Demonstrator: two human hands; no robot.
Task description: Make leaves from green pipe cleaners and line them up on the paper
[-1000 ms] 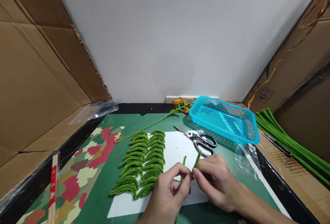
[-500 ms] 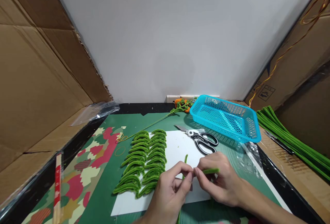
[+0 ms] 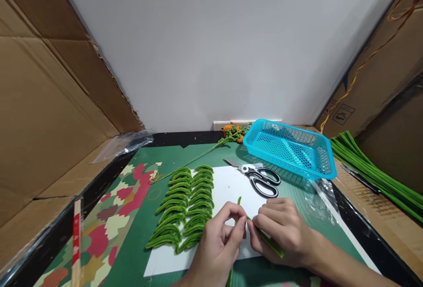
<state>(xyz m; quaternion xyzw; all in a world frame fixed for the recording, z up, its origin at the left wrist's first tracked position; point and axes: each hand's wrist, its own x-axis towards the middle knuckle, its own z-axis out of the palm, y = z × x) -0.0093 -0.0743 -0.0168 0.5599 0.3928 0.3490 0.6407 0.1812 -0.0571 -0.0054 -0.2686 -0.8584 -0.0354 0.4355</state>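
My left hand and my right hand meet over a white sheet, both pinching one green pipe cleaner. One short end pokes up between the thumbs. The other length runs down and right under my right palm. Just left of my hands lie two rows of several bent green pipe-cleaner leaves.
Black-handled scissors lie beyond my hands. A blue plastic basket stands at the back right, with an orange-flowered green stem beside it. A bundle of long green pipe cleaners rests on cardboard at right. Cardboard walls both sides; chopsticks at left.
My right hand has folded the free length of the pipe cleaner from upright, over to the right, and down under its palm. The left hand kept its pinch.
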